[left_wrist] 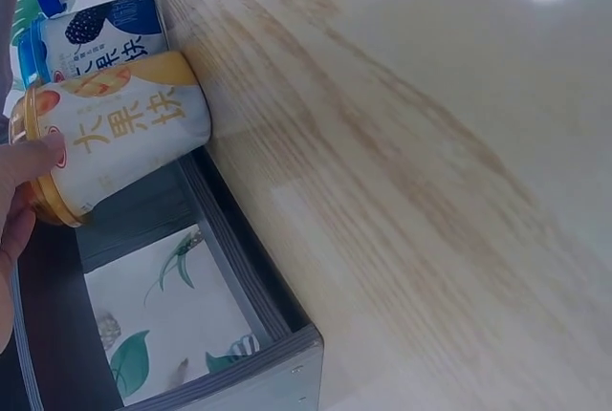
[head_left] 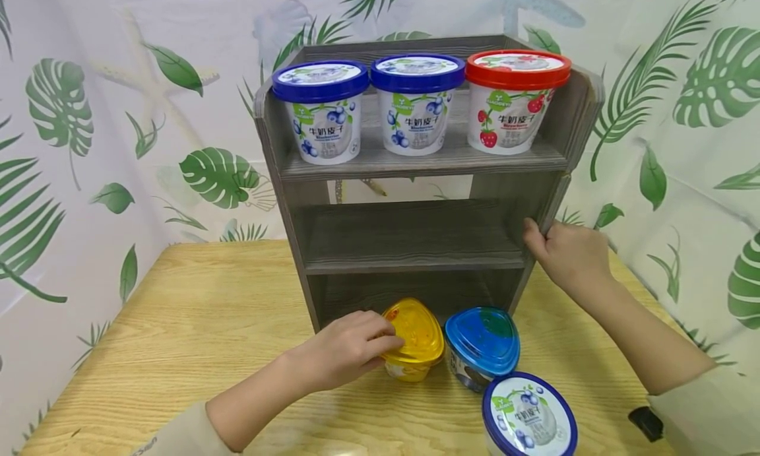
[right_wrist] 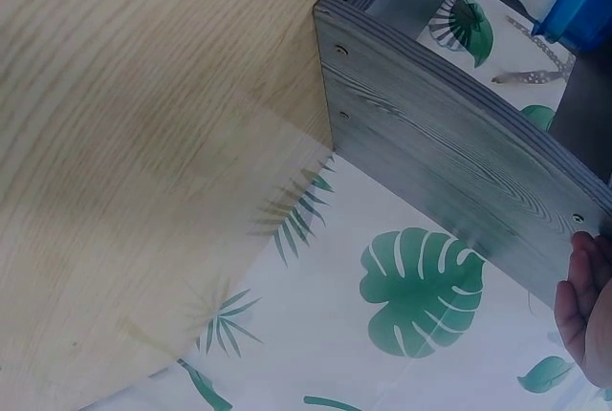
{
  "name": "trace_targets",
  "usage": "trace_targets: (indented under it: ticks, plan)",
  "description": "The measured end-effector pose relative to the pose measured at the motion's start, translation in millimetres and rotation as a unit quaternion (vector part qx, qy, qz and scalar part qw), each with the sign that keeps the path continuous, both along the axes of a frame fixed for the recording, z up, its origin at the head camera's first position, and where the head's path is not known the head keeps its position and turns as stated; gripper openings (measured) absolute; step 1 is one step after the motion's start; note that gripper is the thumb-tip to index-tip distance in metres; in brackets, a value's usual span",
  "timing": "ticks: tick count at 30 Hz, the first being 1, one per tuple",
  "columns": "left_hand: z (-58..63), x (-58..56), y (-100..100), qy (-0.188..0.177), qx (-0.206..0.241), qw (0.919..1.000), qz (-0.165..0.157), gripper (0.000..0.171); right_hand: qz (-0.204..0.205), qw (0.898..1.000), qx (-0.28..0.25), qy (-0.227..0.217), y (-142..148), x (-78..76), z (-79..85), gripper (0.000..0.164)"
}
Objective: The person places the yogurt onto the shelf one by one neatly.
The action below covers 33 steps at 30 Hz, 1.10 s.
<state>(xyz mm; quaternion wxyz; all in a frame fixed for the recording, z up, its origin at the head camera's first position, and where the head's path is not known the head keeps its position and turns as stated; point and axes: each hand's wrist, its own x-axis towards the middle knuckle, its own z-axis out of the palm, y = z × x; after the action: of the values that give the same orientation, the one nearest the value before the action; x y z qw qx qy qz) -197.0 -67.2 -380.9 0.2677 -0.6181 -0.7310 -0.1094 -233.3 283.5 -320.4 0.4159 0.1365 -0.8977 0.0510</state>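
Observation:
My left hand grips the rim of a fruit cup with a yellow lid at the foot of a grey wooden shelf rack. In the left wrist view my thumb lies on the edge of this yellow cup, which is printed with orange fruit. Beside it stands a cup with a blue lid. My right hand holds the rack's right side panel, thumb on the front edge and fingers along the outer face. Part of those fingers shows in the right wrist view beside the side panel.
Two blue-lidded blueberry tubs and a red-lidded strawberry tub stand on the top shelf. Another blueberry tub is on the wooden table near the front. A small black object lies by the right sleeve. Leaf-patterned cloth surrounds the table.

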Motion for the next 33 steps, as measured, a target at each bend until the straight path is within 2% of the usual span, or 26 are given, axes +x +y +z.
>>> trace_targets:
  ticks: [11, 27, 33]
  plan:
    - [-0.2, -0.6, 0.9, 0.041, 0.013, 0.9991, -0.003, 0.035, 0.002, 1.0, -0.001, 0.005, -0.5, 0.7, -0.1, 0.073]
    - [0.8, -0.9, -0.4, 0.053, 0.034, 0.998, -0.003, 0.033, -0.003, 1.0, 0.001, -0.009, -0.9, 0.5, -0.1, 0.074]
    - [4.0, -1.8, -0.3, 0.061, 0.046, 0.997, -0.011, 0.032, -0.002, 1.0, 0.001, -0.002, -0.5, -0.1, -0.2, 0.073]
